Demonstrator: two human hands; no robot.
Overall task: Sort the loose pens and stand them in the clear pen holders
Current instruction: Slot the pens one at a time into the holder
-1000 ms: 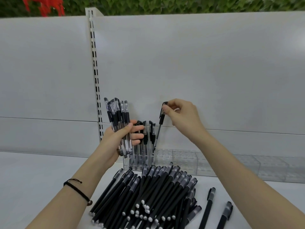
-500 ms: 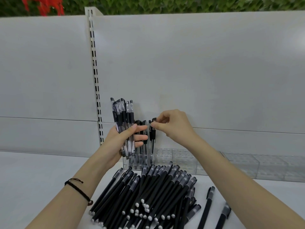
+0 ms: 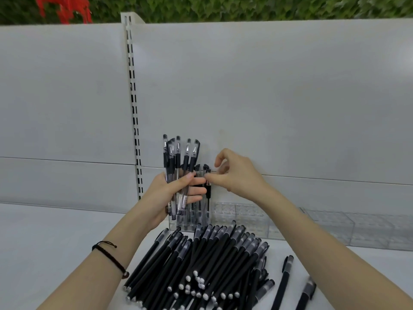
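Note:
My left hand [image 3: 165, 195] grips a bundle of several clear pens with black caps [image 3: 178, 157], held upright just left of the clear pen holder [image 3: 241, 218]. A few of the same pens [image 3: 207, 195] stand in the holder's left end. My right hand [image 3: 237, 175] hovers beside them. Its thumb tip touches the rightmost standing pen below the cap, and its index finger is lifted clear of it. A big pile of matte black pens [image 3: 212, 260] lies on the shelf in front of the holder.
Two loose black pens [image 3: 283, 283] [image 3: 307, 294] lie right of the pile. A second clear holder [image 3: 368, 229] continues to the right along the white back panel. A slotted shelf upright [image 3: 133, 108] rises behind my left hand.
My right hand lowered a pen into the holder and has now loosened its pinch on it. My left hand and its bundle shifted slightly right, towards the right hand.

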